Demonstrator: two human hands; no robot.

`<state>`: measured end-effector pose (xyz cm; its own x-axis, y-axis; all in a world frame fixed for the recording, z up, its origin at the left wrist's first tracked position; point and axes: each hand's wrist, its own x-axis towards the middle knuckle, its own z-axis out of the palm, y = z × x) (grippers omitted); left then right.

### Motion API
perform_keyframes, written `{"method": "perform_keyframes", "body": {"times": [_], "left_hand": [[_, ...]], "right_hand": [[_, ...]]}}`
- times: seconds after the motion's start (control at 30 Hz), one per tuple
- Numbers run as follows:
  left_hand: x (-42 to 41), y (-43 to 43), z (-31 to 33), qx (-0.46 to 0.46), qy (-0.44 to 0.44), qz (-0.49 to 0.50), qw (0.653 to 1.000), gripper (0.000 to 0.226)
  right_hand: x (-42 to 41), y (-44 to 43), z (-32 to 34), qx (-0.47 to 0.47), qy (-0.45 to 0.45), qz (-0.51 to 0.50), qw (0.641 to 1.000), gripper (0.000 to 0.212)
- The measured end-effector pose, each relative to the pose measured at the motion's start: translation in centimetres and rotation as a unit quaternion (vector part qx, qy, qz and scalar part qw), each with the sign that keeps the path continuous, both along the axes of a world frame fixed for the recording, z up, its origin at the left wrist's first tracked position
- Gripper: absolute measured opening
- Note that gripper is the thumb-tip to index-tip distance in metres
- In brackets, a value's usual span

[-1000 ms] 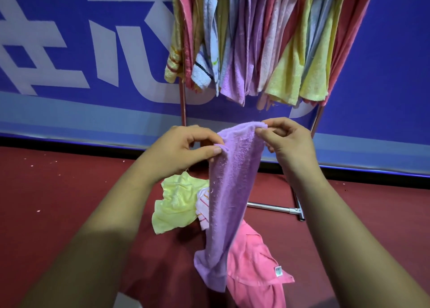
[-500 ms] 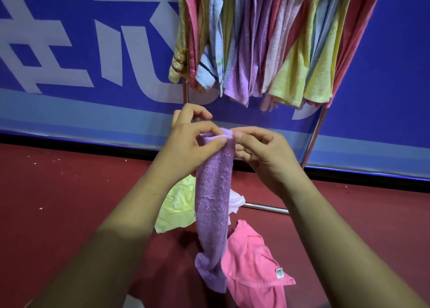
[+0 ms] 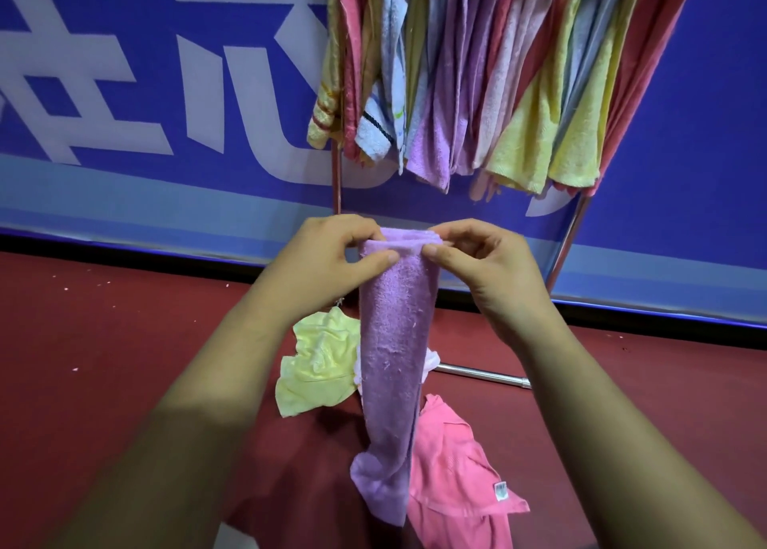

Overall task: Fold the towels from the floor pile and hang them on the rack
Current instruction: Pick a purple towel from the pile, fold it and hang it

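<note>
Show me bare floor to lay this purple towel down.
Bare red floor lies left of the yellow towel, up to the blue banner, and right of the pink towel. Crowded between those two towels.

Above the purple towel [image 3: 394, 341] I pinch, the rack [image 3: 568, 237] runs out of the picture's top, so the bar carrying the hanging towels [image 3: 519, 92] is cut off. Most fingers of my left hand [image 3: 332, 258] and right hand [image 3: 485, 266] are hidden behind the purple towel's top fold. A white towel [image 3: 431, 359] shows only as a sliver at the purple towel's right edge. Below and right of the purple towel, the pink towel [image 3: 452, 474] is cut by the bottom edge, and its label [image 3: 501, 490] is too small to read.
</note>
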<state>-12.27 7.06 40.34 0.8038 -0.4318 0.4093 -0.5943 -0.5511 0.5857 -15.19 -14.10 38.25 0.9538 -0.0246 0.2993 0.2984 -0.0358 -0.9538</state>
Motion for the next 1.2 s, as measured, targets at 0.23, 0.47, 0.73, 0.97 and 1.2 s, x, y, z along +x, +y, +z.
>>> {"method": "perform_keyframes", "body": {"times": [0.23,0.47,0.73,0.97,1.2], "left_hand": [[-2.7,0.9,5.6,0.001,0.038,-0.065,0.997,0.018],[-2.1,0.5,3.3,0.055,0.112,-0.046,0.991,0.034],[-1.4,1.6,2.5,0.001,0.132,-0.074,0.989,0.012],[-1.6,0.2,2.2,-0.25,0.193,-0.104,0.943,0.023],[-2.0,-1.2,1.0,-0.235,0.199,-0.054,0.95,0.021]], "right_hand": [[-1.0,-1.6,4.6,0.029,-0.086,0.062,0.994,0.013],[-0.8,-0.5,1.9,-0.057,-0.024,0.074,0.995,0.009],[-0.7,-0.6,2.1,-0.043,-0.038,0.04,0.998,0.01],[-0.4,-0.2,2.5,0.03,-0.034,0.03,0.999,0.009],[-0.2,0.5,2.3,0.064,-0.035,0.015,0.997,0.019]]}}
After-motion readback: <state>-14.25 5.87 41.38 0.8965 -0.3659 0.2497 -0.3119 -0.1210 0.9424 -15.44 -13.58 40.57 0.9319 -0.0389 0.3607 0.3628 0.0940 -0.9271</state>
